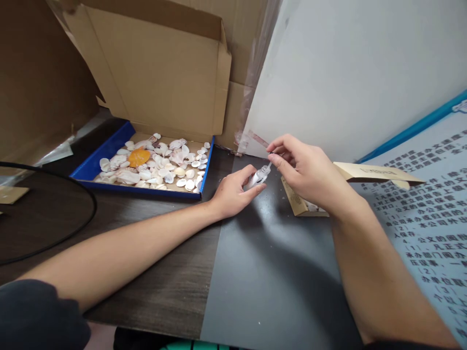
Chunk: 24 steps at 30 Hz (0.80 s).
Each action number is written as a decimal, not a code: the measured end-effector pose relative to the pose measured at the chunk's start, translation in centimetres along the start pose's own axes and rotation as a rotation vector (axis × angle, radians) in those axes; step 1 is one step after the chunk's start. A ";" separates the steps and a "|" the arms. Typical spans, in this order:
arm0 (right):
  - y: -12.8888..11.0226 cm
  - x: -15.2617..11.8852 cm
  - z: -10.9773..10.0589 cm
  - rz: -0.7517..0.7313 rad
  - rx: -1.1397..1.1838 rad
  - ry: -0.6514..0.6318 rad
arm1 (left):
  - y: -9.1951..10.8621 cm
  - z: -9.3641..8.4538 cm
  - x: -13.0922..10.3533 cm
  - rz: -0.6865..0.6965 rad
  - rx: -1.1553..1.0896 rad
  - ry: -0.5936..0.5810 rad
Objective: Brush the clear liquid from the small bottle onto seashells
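Near the middle, my left hand is closed around a small clear glass bottle, its mouth tilted up to the right. My right hand pinches the dark top of a thin, pale stem, whose lower end is at the bottle's mouth. Whether the stem's tip is inside cannot be made out clearly. Both hands are over the grey mat. To the left of my left hand, white shells and one orange shell lie in an open blue-edged box.
A small open cardboard box stands partly behind my right hand and wrist. A white board leans at the back, with a printed sheet at right. A black cable curves over the dark table at left.
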State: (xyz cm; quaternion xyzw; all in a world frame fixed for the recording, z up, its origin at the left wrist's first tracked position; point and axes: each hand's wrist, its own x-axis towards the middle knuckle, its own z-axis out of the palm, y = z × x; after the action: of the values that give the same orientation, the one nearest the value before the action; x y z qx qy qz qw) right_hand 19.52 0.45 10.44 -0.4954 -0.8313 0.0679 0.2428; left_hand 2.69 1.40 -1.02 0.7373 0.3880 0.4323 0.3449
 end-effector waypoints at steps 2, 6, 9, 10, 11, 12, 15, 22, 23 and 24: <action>-0.1 0.0 0.1 -0.013 -0.020 -0.003 | 0.1 0.0 0.0 0.005 0.028 -0.005; -0.5 -0.1 0.2 -0.043 -0.152 0.016 | 0.3 -0.1 -0.1 0.022 0.092 -0.010; -0.7 -0.3 0.2 -0.083 -0.258 0.041 | 0.2 -0.1 -0.1 0.015 0.106 -0.004; -0.8 -0.3 0.3 -0.098 -0.282 0.047 | 0.1 -0.1 0.0 0.012 0.106 -0.004; -0.9 -0.4 0.3 -0.111 -0.302 0.053 | 0.0 -0.1 0.0 0.011 0.106 -0.002; -0.9 -0.4 0.3 -0.121 -0.320 0.058 | 0.0 -0.1 0.0 0.012 0.105 0.000; -1.1 -0.5 0.4 -0.128 -0.372 0.050 | 0.0 -0.1 0.0 0.019 0.103 0.007; -1.4 -0.5 0.2 0.007 -0.413 -0.011 | 0.1 -0.2 0.0 -0.018 0.113 -0.002; -1.4 -0.6 0.0 0.029 -0.407 -0.028 | 0.2 -0.2 0.0 -0.025 0.116 -0.007; -1.4 -0.6 -0.2 0.049 -0.400 -0.045 | 0.2 -0.2 0.0 -0.032 0.119 -0.013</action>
State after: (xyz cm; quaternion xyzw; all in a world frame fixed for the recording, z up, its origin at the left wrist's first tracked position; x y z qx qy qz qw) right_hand 18.72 -0.76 10.93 -0.5523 -0.8210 -0.0818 0.1192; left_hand 2.56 1.38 -0.79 0.7530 0.4225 0.3979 0.3101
